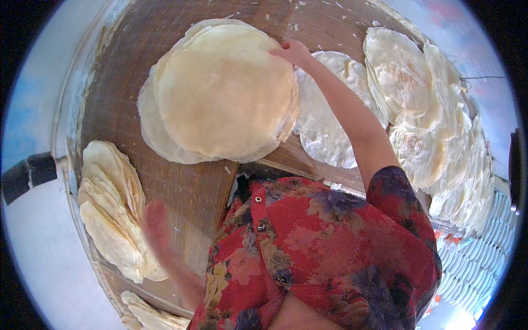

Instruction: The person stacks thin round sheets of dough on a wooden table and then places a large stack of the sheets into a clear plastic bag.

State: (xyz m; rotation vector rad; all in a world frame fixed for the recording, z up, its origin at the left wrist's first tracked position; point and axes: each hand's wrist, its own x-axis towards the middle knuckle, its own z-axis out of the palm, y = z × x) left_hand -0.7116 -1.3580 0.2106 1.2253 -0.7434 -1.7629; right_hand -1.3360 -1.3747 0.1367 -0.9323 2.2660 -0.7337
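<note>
A pile of large, thin round flatbreads (225, 93) lies on the brown wooden table, its pale sheets overlapping unevenly at the rim. At the pile's upper right edge, my right hand (291, 53) pinches the rim of the top flatbread between thumb and fingers. My left hand (157, 223) is smeared by motion, low on the left, so its fingers cannot be read clearly. It is nearest to a group of folded flatbreads (110, 206) along the table's left edge. Whether it touches them, I cannot tell.
Right of the pile, partly behind my forearm, lies a paler flatbread (333, 135). Farther right, many overlapping flatbreads (407, 82) run down the edge. More folded ones (151, 316) sit at the lower left. Small white flakes dot the wooden table (118, 110); a pale wall borders it.
</note>
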